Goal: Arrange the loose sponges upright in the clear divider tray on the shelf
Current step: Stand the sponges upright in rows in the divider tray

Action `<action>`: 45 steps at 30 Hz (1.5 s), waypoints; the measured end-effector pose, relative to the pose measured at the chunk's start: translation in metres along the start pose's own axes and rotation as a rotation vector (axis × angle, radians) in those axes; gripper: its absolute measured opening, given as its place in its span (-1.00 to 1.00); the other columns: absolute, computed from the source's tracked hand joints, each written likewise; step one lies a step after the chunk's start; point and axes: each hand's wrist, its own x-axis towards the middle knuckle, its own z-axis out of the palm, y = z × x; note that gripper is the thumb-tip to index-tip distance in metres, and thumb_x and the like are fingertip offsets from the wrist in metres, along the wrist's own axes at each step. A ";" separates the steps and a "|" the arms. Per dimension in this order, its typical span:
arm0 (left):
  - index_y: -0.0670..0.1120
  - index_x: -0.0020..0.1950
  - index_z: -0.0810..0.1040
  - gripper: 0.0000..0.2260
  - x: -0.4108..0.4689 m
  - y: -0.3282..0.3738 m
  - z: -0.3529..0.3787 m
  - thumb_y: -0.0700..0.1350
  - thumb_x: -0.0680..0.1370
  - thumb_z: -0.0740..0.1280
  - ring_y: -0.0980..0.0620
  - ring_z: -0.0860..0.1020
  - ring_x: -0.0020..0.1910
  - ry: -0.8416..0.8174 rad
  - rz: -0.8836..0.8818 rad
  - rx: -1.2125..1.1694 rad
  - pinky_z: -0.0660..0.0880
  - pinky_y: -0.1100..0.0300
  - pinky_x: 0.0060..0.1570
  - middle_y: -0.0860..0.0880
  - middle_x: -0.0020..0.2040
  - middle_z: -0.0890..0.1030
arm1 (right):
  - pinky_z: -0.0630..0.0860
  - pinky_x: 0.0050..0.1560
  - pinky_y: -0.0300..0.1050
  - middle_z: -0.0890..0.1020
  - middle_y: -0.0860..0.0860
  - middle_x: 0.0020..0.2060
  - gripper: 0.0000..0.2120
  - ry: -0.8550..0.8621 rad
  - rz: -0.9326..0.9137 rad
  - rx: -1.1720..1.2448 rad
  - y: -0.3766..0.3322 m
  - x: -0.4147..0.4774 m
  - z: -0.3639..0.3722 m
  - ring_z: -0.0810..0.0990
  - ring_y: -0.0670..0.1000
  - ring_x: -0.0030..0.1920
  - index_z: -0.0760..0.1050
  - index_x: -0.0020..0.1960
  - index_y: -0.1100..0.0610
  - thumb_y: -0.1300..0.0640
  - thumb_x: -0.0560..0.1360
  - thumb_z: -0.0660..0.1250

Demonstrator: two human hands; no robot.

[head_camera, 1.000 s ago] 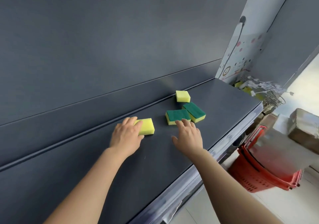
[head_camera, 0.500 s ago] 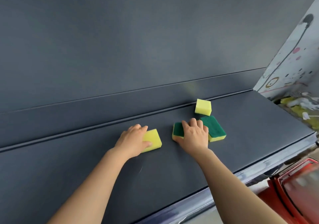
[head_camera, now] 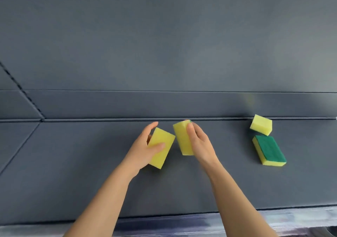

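Note:
My left hand (head_camera: pixel 144 149) grips a yellow sponge (head_camera: pixel 161 145), tilted, its yellow face toward me. My right hand (head_camera: pixel 199 143) holds a second sponge (head_camera: pixel 182 138) on edge, yellow side showing and a sliver of green at its top. The two held sponges are close together above the dark grey shelf (head_camera: pixel 91 173). Two loose sponges lie to the right: one with its green scourer side up (head_camera: pixel 269 150), and one yellow side up (head_camera: pixel 261 124) by the back wall. No clear divider tray is in view.
The shelf's grey back panel (head_camera: pixel 164 54) rises right behind the sponges. A pale front rail (head_camera: pixel 200 224) runs along the shelf's near edge. A seam between shelf sections sits at the far left (head_camera: pixel 27 138).
Both hands have lifted their sponges off the shelf and brought them together toward the left. The view has swung left, so the red basket and floor are gone.

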 end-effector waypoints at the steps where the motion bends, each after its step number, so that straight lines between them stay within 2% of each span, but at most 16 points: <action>1: 0.38 0.24 0.34 -0.51 -0.009 -0.002 -0.010 -0.11 0.49 0.39 0.11 0.56 0.02 0.033 0.016 -0.047 0.51 0.18 -0.02 0.12 0.05 0.56 | 0.43 0.07 -0.21 0.57 -0.29 0.02 -0.71 -0.031 0.004 0.032 -0.007 -0.005 0.012 0.51 -0.16 0.10 0.48 0.15 -0.29 -0.28 0.55 0.07; 3: 0.40 0.17 0.37 -0.58 -0.029 -0.007 -0.029 -0.08 0.51 0.38 0.21 0.56 -0.04 0.099 0.042 -0.096 0.49 0.28 -0.12 0.19 0.03 0.57 | 0.42 -0.07 -0.27 0.60 -0.36 -0.13 -0.73 -0.092 -0.004 0.068 -0.021 -0.018 0.038 0.55 -0.24 -0.01 0.50 -0.10 -0.42 -0.31 0.55 0.02; 5: 0.35 0.18 0.39 -0.62 -0.049 -0.015 -0.050 -0.07 0.51 0.38 0.21 0.57 -0.06 0.173 0.044 -0.140 0.48 0.29 -0.14 0.17 0.03 0.57 | 0.39 -0.11 -0.29 0.61 -0.38 -0.15 -0.73 -0.158 -0.041 0.088 -0.032 -0.031 0.065 0.56 -0.33 -0.07 0.50 -0.13 -0.42 -0.35 0.53 0.03; 7: 0.29 0.21 0.40 -0.63 -0.070 -0.025 -0.073 -0.06 0.51 0.39 0.18 0.57 -0.04 0.245 0.040 -0.189 0.47 0.31 -0.16 0.14 0.05 0.58 | 0.44 -0.12 -0.27 0.63 -0.29 -0.12 -0.78 -0.224 -0.091 0.108 -0.037 -0.043 0.093 0.58 -0.27 -0.08 0.52 -0.04 -0.29 -0.33 0.50 0.16; 10: 0.27 0.20 0.43 -0.65 -0.104 -0.041 -0.113 -0.07 0.50 0.40 0.18 0.58 -0.03 0.333 0.040 -0.233 0.48 0.31 -0.17 0.11 0.05 0.59 | 0.52 -0.12 -0.20 0.63 -0.07 -0.12 -0.83 -0.256 -0.135 0.087 -0.040 -0.060 0.140 0.60 -0.09 -0.10 0.48 -0.03 -0.10 -0.17 0.49 0.31; 13: 0.29 0.17 0.44 -0.69 -0.141 -0.060 -0.158 -0.06 0.53 0.37 0.13 0.59 0.01 0.391 0.039 -0.243 0.54 0.21 -0.09 0.09 0.07 0.60 | 0.49 -0.23 -0.29 0.59 0.02 -0.19 -0.84 -0.281 -0.154 0.083 -0.046 -0.083 0.193 0.55 -0.10 -0.22 0.47 -0.05 0.03 -0.06 0.51 0.33; 15: 0.29 0.15 0.46 -0.72 -0.167 -0.074 -0.188 -0.08 0.55 0.34 0.09 0.60 0.01 0.437 0.038 -0.253 0.56 0.12 -0.03 0.09 0.05 0.62 | 0.44 -0.34 -0.37 0.55 0.00 -0.27 -0.81 -0.303 -0.180 0.075 -0.050 -0.101 0.227 0.48 -0.14 -0.32 0.48 -0.07 0.10 -0.02 0.50 0.35; 16: 0.29 0.13 0.47 -0.72 -0.179 -0.080 -0.203 -0.09 0.55 0.33 0.12 0.60 -0.01 0.462 0.044 -0.262 0.56 0.14 -0.06 0.11 0.03 0.63 | 0.43 -0.36 -0.37 0.53 -0.01 -0.29 -0.80 -0.311 -0.198 0.071 -0.052 -0.110 0.244 0.46 -0.14 -0.34 0.48 -0.07 0.12 -0.01 0.50 0.36; 18: 0.29 0.11 0.47 -0.73 -0.203 -0.092 -0.232 -0.09 0.56 0.33 0.19 0.60 -0.08 0.501 0.056 -0.264 0.53 0.22 -0.14 0.14 -0.02 0.63 | 0.43 -0.35 -0.36 0.53 -0.04 -0.29 -0.84 -0.324 -0.232 0.068 -0.056 -0.129 0.276 0.45 -0.15 -0.35 0.47 -0.07 0.09 0.01 0.49 0.37; 20: 0.29 0.12 0.47 -0.73 -0.226 -0.104 -0.259 -0.09 0.55 0.34 0.16 0.61 -0.07 0.521 0.054 -0.269 0.55 0.19 -0.15 0.13 -0.01 0.63 | 0.44 -0.28 -0.33 0.54 -0.10 -0.25 -0.85 -0.332 -0.269 0.084 -0.058 -0.148 0.308 0.48 -0.18 -0.30 0.47 0.05 -0.03 0.06 0.50 0.37; 22: 0.26 0.14 0.48 -0.71 -0.245 -0.114 -0.283 -0.11 0.54 0.35 0.07 0.61 -0.01 0.530 0.051 -0.281 0.58 0.08 -0.08 0.06 0.03 0.64 | 0.44 -0.21 -0.35 0.53 -0.12 -0.20 -0.64 -0.342 -0.310 0.105 -0.060 -0.166 0.336 0.49 -0.17 -0.24 0.39 0.25 -0.14 0.09 0.51 0.36; 24: 0.24 0.15 0.48 -0.69 -0.266 -0.124 -0.309 -0.15 0.54 0.35 0.02 0.60 0.02 0.552 0.056 -0.287 0.58 0.03 -0.03 0.00 0.07 0.63 | 0.42 -0.19 -0.35 0.48 -0.14 -0.23 -0.55 -0.357 -0.360 0.108 -0.064 -0.183 0.365 0.45 -0.14 -0.25 0.33 0.32 -0.19 0.12 0.52 0.35; 29: 0.25 0.10 0.49 -0.66 -0.310 -0.139 -0.371 -0.19 0.52 0.38 0.06 0.61 0.00 0.619 0.091 -0.269 0.57 0.12 -0.03 -0.01 0.06 0.63 | 0.40 -0.22 -0.38 0.54 -0.13 -0.24 -0.68 -0.402 -0.450 0.077 -0.080 -0.214 0.430 0.46 -0.16 -0.28 0.44 0.14 -0.17 0.14 0.49 0.39; 37: 0.17 0.06 0.48 -0.66 -0.339 -0.159 -0.461 -0.20 0.45 0.45 0.09 0.61 -0.06 0.734 0.078 -0.209 0.51 0.28 -0.21 -0.01 0.01 0.65 | 0.46 -0.20 -0.37 0.59 -0.14 -0.13 -0.69 -0.487 -0.480 0.063 -0.107 -0.227 0.519 0.52 -0.15 -0.15 0.46 0.08 -0.22 0.09 0.45 0.43; 41: 0.20 0.02 0.51 -0.66 -0.339 -0.170 -0.509 -0.18 0.41 0.49 0.07 0.60 -0.04 0.745 0.097 -0.174 0.51 0.25 -0.17 0.01 -0.01 0.65 | 0.44 -0.22 -0.41 0.58 -0.16 -0.13 -0.69 -0.511 -0.508 0.077 -0.121 -0.221 0.566 0.50 -0.19 -0.17 0.47 0.10 -0.19 0.10 0.44 0.44; 45: 0.26 -0.03 0.52 -0.65 -0.331 -0.180 -0.561 -0.16 0.40 0.50 0.12 0.60 -0.05 0.789 0.121 -0.099 0.50 0.20 -0.13 0.09 -0.06 0.65 | 0.46 -0.20 -0.38 0.58 -0.15 -0.13 -0.70 -0.508 -0.533 0.075 -0.137 -0.205 0.618 0.50 -0.16 -0.16 0.47 0.07 -0.16 0.11 0.43 0.45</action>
